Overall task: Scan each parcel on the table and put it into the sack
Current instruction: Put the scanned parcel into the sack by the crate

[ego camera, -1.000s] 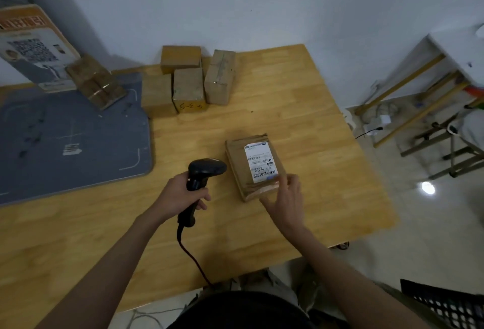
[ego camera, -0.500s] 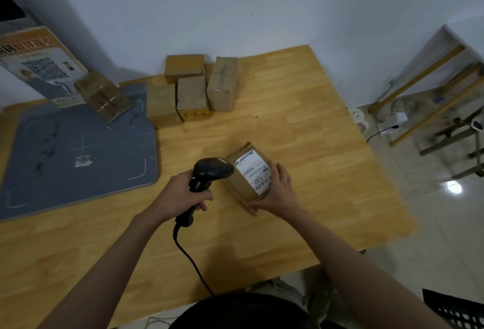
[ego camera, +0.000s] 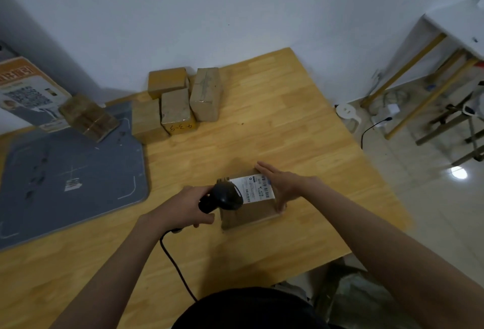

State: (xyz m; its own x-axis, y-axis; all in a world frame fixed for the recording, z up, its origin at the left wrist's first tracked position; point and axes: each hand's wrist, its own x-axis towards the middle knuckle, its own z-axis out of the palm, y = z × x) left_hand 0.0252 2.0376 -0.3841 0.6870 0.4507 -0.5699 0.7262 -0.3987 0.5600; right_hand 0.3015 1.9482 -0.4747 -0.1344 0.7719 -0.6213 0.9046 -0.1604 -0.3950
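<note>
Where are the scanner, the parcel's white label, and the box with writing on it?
scanner (ego camera: 228,195), head view, its black head.
white label (ego camera: 255,188), head view, its printed middle.
box with writing (ego camera: 176,108), head view, its top face.

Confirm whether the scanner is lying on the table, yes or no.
No: the left hand grips the scanner over the parcel's label.

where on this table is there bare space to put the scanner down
Bare wood lies between the box cluster and the labelled parcel, along the table's right side, and near the front left edge below the grey mat. The mat itself is mostly bare. It is crowded at the back by the cluster.
</note>
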